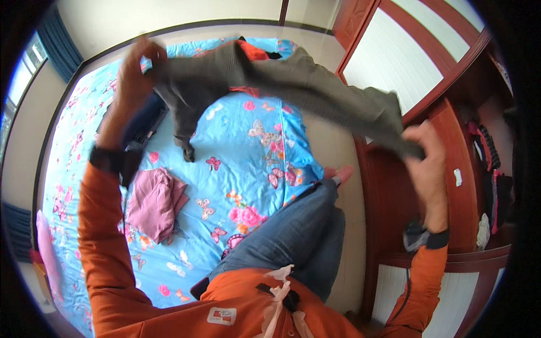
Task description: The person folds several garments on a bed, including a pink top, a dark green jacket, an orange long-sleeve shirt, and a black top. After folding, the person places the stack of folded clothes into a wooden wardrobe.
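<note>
An olive-grey long-sleeved top (338, 96) is stretched in the air across the far side of the bed, partly blurred by motion. My left hand (138, 76) is closed on its left end, and a sleeve with a narrow cuff hangs below that hand. At the right, my right hand (426, 155) grips the other end, out beyond the bed's edge. On the bed, nearer to me, lies a folded mauve garment (152, 205). Dark blue folded clothing (147, 121) rests behind my left wrist, and an orange and black garment (256, 52) is partly covered by the top.
Beneath the clothes is a bed (225, 174) with a blue sheet of flowers and butterflies. To the right stands a red-brown wardrobe (451, 146) with clothes on its open shelves. A blue curtain (59, 42) hangs at the far left, and a pink pillow-like edge (48, 253) shows below.
</note>
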Demonstrator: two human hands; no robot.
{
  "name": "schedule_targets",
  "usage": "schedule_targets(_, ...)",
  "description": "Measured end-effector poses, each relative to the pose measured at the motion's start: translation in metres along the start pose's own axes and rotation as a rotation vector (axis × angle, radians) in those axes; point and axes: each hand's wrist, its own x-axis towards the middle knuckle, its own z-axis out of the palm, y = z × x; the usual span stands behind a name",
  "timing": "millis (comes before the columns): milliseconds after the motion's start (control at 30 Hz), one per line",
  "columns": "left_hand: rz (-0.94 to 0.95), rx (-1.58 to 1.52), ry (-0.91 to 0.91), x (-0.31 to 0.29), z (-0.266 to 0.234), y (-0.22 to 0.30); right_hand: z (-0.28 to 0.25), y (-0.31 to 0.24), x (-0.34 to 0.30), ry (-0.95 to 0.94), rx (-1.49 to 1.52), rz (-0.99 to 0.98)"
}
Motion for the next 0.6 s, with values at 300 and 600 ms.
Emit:
schedule_targets(300, -0.328, -0.064, -0.564, -0.340, 0.105, 0.086, 0.192, -0.013, -0.207, -0.522, 0.252, 0.026)
schedule_targets(600, -0.647, -0.067, -0.675, -0.365, 0.098, 0.133, 0.210, -0.027, -0.234, -0.477, 0.403, 0.262)
